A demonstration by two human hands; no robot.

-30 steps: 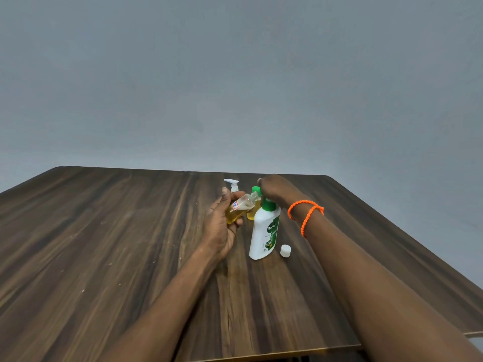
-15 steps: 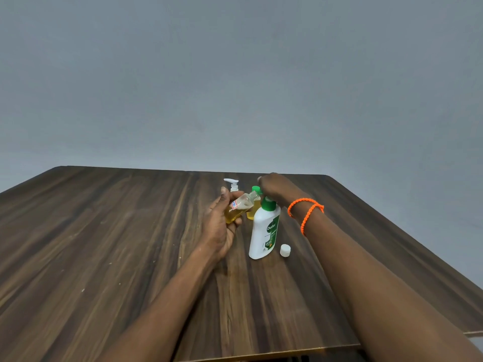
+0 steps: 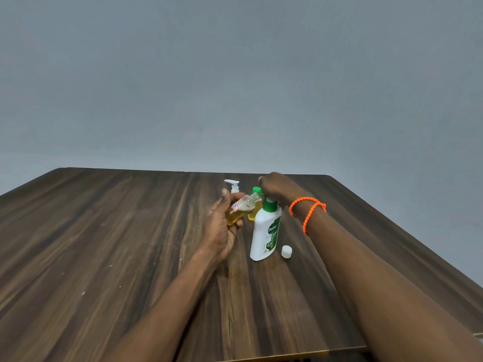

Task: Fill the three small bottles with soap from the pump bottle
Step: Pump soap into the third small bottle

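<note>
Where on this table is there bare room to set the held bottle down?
The wide stretch left of the left hand is bare, as is the near strip of table between the forearms. Crowded: around the pump bottle, with the white cap right of it and two bottles behind.

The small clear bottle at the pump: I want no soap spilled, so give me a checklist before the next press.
1. Left hand grips the small clear bottle: ok.
2. Bottle mouth under the pump nozzle: cannot tell, the right hand covers it.
3. Right hand on top of the pump bottle: ok.
4. Pump bottle standing upright on the table: ok.
5. Room left in the tilted small bottle: ok, yellow soap fills only its lower part.
6. White cap off and within reach beside the pump bottle: ok.
</note>
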